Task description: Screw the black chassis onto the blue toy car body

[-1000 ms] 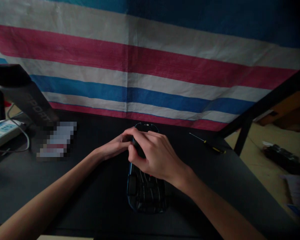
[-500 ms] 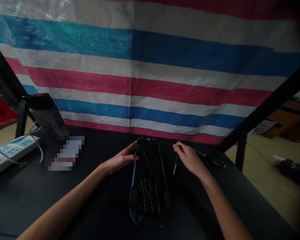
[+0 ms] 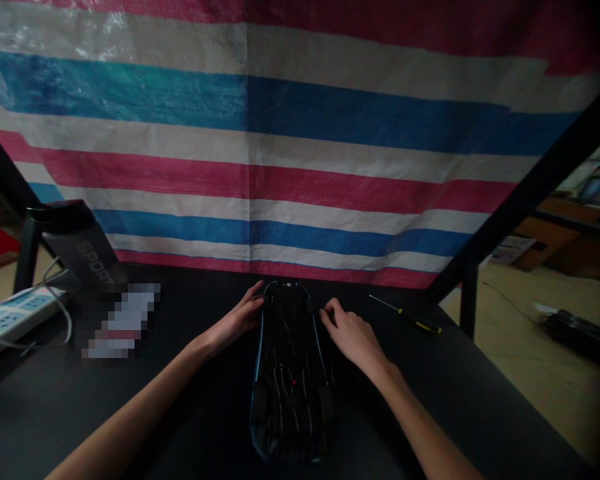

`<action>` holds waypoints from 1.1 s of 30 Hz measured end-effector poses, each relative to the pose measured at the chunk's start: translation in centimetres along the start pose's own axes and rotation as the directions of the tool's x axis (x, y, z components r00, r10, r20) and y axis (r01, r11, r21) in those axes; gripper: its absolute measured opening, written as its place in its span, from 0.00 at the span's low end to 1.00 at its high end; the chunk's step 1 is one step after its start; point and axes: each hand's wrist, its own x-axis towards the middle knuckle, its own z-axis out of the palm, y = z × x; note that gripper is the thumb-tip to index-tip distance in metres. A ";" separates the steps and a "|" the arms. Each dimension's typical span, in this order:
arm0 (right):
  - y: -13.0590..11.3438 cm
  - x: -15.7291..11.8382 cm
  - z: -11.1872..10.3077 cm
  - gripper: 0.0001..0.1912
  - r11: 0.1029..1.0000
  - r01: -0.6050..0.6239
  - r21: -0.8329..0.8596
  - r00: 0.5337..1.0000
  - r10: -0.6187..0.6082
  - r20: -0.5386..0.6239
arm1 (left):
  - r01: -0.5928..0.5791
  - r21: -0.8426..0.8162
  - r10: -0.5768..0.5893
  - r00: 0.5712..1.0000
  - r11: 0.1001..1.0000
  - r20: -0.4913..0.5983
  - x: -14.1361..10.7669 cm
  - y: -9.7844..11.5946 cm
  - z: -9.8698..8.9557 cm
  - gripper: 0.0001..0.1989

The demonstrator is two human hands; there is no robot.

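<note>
A dark toy car with blue edges (image 3: 291,347) lies upside down on the black tabletop, its wheels and underside facing up. Along its left side, close to the far wheel, my left hand (image 3: 237,320) rests with the fingers stretched out against the edge. My right hand (image 3: 347,330) is at the far right side of the car, fingers curled and bunched. Whatever they hold is hidden; no screwdriver shows clearly there. To the right of that hand lies a screwdriver with a yellow and black handle (image 3: 427,328).
At the left stand a grey SPORT bottle (image 3: 87,257) and a white power strip (image 3: 17,317) with a cable. A blurred-out flat item (image 3: 125,323) lies beside them. A striped plastic sheet (image 3: 290,173) hangs behind the table between black frame bars (image 3: 525,190).
My right hand has moved left to the car's side; the screwdriver it held is no longer clearly visible. My left hand stays by the car. The whole view has shifted slightly.
</note>
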 end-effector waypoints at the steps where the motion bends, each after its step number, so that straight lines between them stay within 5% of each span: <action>1: 0.3 0.3 0.0 0.16 1.000 0.003 0.030 1.000 -0.003 -0.009 | -0.046 0.072 0.048 0.999 0.996 -0.024 0.1 0.1 -0.3 0.37; 3: 0.9 1.0 0.2 0.16 0.994 0.030 0.104 0.999 -0.027 -0.027 | -0.168 0.339 0.206 0.975 0.926 -0.078 0.1 0.3 -0.9 0.32; 6: 1.2 1.8 0.9 0.15 0.971 0.099 0.216 0.994 -0.086 -0.066 | -0.202 0.818 0.402 0.915 0.538 -0.039 0.1 0.2 -1.9 0.27; 9: 1.1 2.3 1.5 0.16 0.944 0.156 0.291 0.986 -0.130 -0.104 | -0.177 0.901 0.380 0.925 0.396 0.015 0.3 -0.2 -2.4 0.21; 16: 1.7 2.7 2.4 0.16 0.901 0.229 0.368 0.970 -0.178 -0.167 | -0.134 0.945 0.346 0.938 0.298 0.024 0.5 -0.5 -2.2 0.16; 33: 2.7 3.3 3.5 0.12 0.898 0.271 0.348 0.956 -0.209 -0.207 | -0.098 0.967 0.325 0.946 0.236 0.017 0.4 -0.4 -1.7 0.13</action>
